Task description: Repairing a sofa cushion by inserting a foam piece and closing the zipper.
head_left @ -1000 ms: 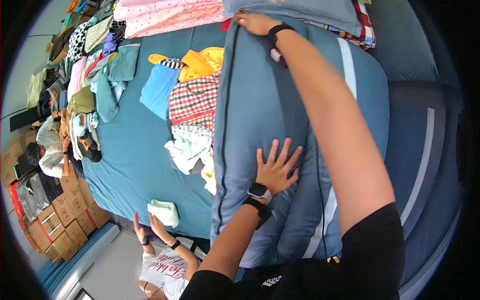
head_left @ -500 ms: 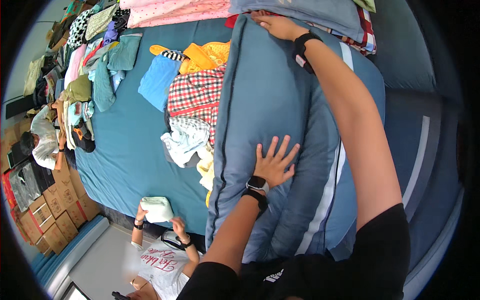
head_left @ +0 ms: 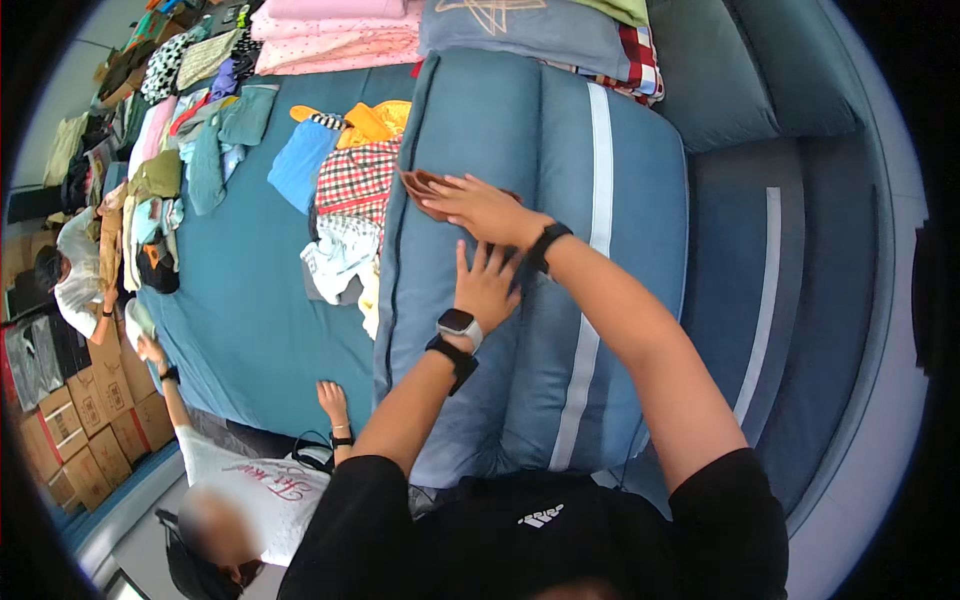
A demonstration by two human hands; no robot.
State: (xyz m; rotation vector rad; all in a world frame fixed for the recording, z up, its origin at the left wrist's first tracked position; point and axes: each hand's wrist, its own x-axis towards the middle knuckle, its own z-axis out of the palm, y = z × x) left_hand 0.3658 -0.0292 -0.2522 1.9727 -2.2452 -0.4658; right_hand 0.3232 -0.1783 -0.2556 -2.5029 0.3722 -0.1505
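A large blue padded cushion, with a dark piped edge and a white stripe, lies in front of me. On its upper middle, my right hand holds a crumpled brown cloth against the surface, fingers stretched over it. Part of the cloth is hidden beneath the palm. Just below, my left hand lies flat on the cushion with fingers spread, its tips close to the right hand. Nothing is in the left hand.
Left of the cushion, a red checked garment, a blue garment and yellow clothes lie on a teal sheet. Folded pink bedding and a grey-blue pillow sit beyond. Two people handle cloths at the left, near cardboard boxes.
My right hand has come down from the cushion's far edge to its middle, and the brown cloth now shows beneath it. The nearby person has reached left with a white cloth.
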